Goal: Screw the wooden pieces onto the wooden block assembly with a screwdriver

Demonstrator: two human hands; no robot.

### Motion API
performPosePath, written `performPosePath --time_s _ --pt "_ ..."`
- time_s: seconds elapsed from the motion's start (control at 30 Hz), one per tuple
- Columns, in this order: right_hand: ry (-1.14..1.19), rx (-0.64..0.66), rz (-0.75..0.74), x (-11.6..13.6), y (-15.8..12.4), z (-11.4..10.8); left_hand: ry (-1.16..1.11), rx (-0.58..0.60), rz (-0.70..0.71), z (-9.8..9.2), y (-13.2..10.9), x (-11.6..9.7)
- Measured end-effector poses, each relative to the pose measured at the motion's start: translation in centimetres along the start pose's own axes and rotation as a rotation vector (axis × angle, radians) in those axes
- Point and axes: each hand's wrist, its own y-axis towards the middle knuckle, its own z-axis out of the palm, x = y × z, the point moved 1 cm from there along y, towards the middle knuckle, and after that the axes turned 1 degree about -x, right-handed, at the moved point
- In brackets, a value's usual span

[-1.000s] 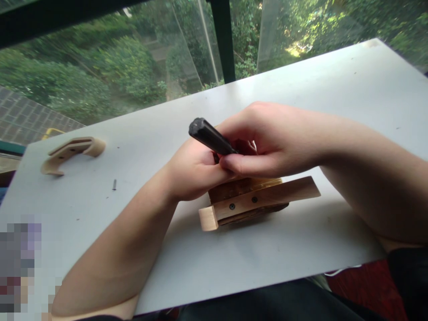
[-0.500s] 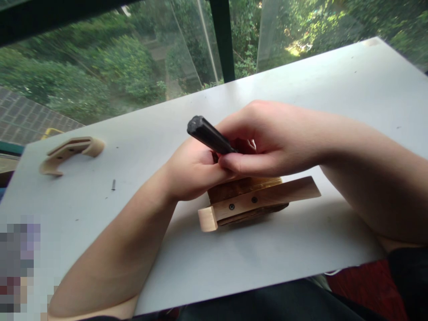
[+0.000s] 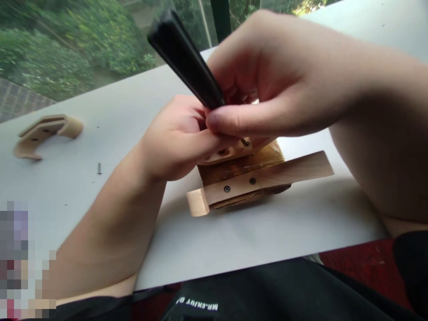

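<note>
My right hand [image 3: 267, 80] is closed around a screwdriver [image 3: 189, 64], its black handle slanting up to the left. The thin shaft reaches down to a screw [image 3: 247, 143] in a light wooden strip [image 3: 230, 154]. My left hand [image 3: 177, 138] is closed over that strip, thumb along its top; its fingers are mostly hidden. Beneath lies a brown wooden block [image 3: 230, 173]. Along the block's near side runs another wooden strip [image 3: 290, 170], held by two dark cross-head screws [image 3: 240, 184], with a curved end at the left.
A curved wooden piece [image 3: 50, 131] with dark holes or screws rests on the white table [image 3: 234, 245] at the left. One loose screw [image 3: 99, 168] lies nearer my left forearm. Windows [image 3: 83, 49] stand behind the table.
My right hand has risen with the screwdriver, which looks larger and closer. The shaft tip and a screw on the far strip now show. The whole view has shifted a little.
</note>
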Motion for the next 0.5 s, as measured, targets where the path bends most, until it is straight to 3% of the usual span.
performPosePath --time_s 0.2,0.5 --pt "0.020 0.027 0.058 -0.07 0.01 -0.12 -0.008 -0.012 -0.055 0.11 -0.21 -0.08" --pt "-0.009 -0.026 -0.036 -0.37 -0.05 0.22 0.012 -0.013 -0.022 0.09 -0.31 -0.07"
